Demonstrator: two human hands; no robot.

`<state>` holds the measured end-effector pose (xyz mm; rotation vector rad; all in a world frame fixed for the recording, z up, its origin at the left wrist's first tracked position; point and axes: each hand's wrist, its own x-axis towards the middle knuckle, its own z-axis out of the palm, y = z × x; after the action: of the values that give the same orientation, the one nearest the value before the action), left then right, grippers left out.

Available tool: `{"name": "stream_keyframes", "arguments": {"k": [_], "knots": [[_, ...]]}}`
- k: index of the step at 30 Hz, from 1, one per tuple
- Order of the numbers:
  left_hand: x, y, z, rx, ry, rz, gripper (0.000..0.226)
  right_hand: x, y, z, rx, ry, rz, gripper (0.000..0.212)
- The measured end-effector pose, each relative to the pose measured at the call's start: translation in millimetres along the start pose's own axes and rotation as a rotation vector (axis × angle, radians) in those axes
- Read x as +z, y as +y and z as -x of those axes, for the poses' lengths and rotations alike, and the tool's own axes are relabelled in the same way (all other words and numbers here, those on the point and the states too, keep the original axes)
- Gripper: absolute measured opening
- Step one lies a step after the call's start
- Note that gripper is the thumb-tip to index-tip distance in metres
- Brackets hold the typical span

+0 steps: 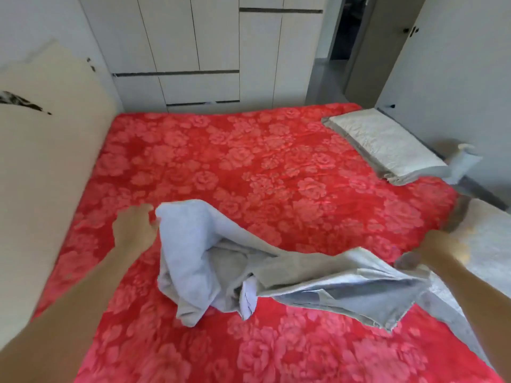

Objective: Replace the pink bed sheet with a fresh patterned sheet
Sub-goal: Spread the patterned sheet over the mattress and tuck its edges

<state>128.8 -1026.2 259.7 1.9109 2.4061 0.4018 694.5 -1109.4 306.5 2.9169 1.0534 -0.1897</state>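
Head view, looking down across a wide bed. A pink-red sheet (276, 167) printed with large roses covers the whole mattress and lies mostly flat. White wardrobe doors (177, 45) fill the wall beyond the bed. A cream headboard (47, 167) runs along the left side. A crumpled grey cloth (199, 244) is stretched across the near middle of the bed, its left part bunched up and lifted, its right part opening into flat layers. A pale quilted pillow (387, 147) lies on the far right edge of the sheet. More pale quilted bedding (486, 239) sits at the right border. The left hand (132, 228) has its fingers curled onto the cloth's upper left corner. The right hand (439, 251), blurred, grips the cloth's right end with its thumb on top.
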Motion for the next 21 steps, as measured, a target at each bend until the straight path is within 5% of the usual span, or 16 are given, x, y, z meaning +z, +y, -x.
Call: {"name": "stream_keyframes", "arguments": {"k": [5,9,13,17,19,21], "knots": [[87.1,-37.5,84.8,-0.34,-0.38,0.204,0.028,94.4,-45.9,53.2,-0.401,-0.174,0.126,0.028],[155.7,-44.3,137.2,-0.474,-0.574,0.265,0.03,175.3,-81.1,91.9,-0.721,-0.325,0.188,0.049],[204.0,-31.7,160.7,-0.546,-0.559,0.327,0.052,259.0,-86.7,116.5,-0.841,-0.414,0.315,0.086],[270.7,-37.4,140.4,-0.803,-0.541,0.462,0.087,362.6,-89.9,128.1,-0.805,-0.516,0.311,0.11],[294.9,-44.7,125.2,-0.865,-0.539,0.448,0.081,369.5,-107.5,139.6,-0.78,-0.576,0.326,0.107],[313.4,-51.0,117.2,-0.836,-0.509,0.383,0.044,370.8,-115.8,132.0,-0.751,-0.606,0.299,0.069]]}}
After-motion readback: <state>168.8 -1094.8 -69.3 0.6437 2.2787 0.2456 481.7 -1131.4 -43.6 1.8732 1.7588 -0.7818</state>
